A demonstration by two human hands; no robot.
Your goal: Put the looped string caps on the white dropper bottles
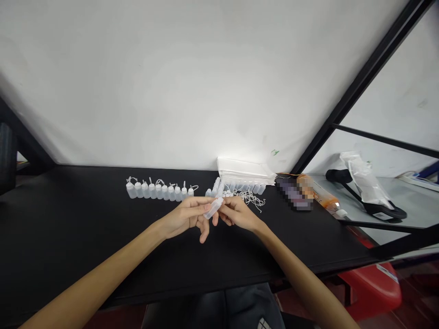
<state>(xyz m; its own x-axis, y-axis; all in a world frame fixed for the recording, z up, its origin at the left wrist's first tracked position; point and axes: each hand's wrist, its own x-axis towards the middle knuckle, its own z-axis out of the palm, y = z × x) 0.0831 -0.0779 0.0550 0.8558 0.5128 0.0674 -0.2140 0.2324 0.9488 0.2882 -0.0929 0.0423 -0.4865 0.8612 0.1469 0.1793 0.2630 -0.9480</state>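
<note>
A small translucent plastic squeeze bottle (pixel 212 210) is held tilted above the table, its white neck end pointing up and to the right. My left hand (pixel 188 214) pinches the bottle's body between thumb and fingers. At the neck end, my right hand (pixel 239 213) has its thumb and fingers closed on the bottle; exactly what lies between those fingertips is partly hidden. Behind my left hand stands a row of similar capped bottles (pixel 161 192), some with thin white loops on top. More bottles (pixel 214 188) and a tangle of white cap straps (pixel 252 199) lie just beyond my right hand.
A stack of flat white sheets or bags (pixel 245 171) rests against the wall. To the right are a blurred dark flat object (pixel 295 195), an orange-labelled bottle (pixel 324 198) and a black sandal (pixel 386 211) on a glass shelf. Black frame bars (pixel 343 107) edge the table (pixel 85 219).
</note>
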